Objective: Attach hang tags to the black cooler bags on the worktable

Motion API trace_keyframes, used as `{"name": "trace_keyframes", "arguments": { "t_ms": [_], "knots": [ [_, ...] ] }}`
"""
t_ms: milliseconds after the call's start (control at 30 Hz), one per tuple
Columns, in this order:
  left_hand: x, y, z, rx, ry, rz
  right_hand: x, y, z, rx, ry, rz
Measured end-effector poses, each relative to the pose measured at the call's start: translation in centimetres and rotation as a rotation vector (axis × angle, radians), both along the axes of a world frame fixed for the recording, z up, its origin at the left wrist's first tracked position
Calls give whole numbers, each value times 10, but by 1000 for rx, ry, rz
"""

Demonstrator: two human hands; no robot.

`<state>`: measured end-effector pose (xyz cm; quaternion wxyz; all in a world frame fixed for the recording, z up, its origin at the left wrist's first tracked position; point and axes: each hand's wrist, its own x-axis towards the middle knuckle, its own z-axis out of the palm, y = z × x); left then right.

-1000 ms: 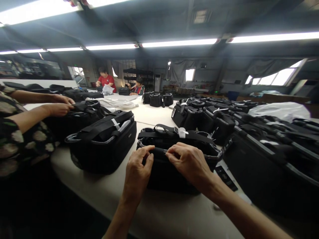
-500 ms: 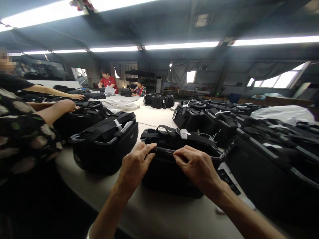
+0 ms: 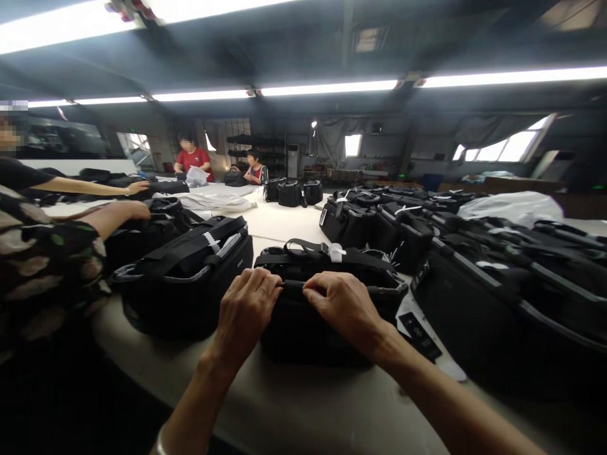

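At six o'clock, the black bag (image 3: 320, 341) is set on the pale counter (image 3: 303, 411). Its near rim (image 3: 294, 287) is held in two narrow grips: at seven o'clock by the left hand (image 3: 249, 303), at five by the right hand (image 3: 342, 306). A second bag (image 3: 194, 297) is placed at eight o'clock.

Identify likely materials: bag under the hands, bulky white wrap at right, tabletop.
Bag: probably synthetic fabric, matte black; sides show little glare. White wrap: likely thin plastic film; looks puffed and creased. Tabletop: pale, smooth, maybe laminate or a covering; no grain visible.
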<state>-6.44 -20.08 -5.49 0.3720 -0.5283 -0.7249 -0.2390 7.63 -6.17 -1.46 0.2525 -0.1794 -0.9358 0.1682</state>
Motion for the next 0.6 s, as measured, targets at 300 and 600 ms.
{"name": "trace_keyframes", "arguments": {
  "t_ms": [300,600],
  "knots": [
    [-14,-5,18,-146,-146,-86,-10,-2,12,-46,-97,59],
    [-16,-21,2,11,-73,-102,-7,5,7,-329,1,145]
  ]
}}
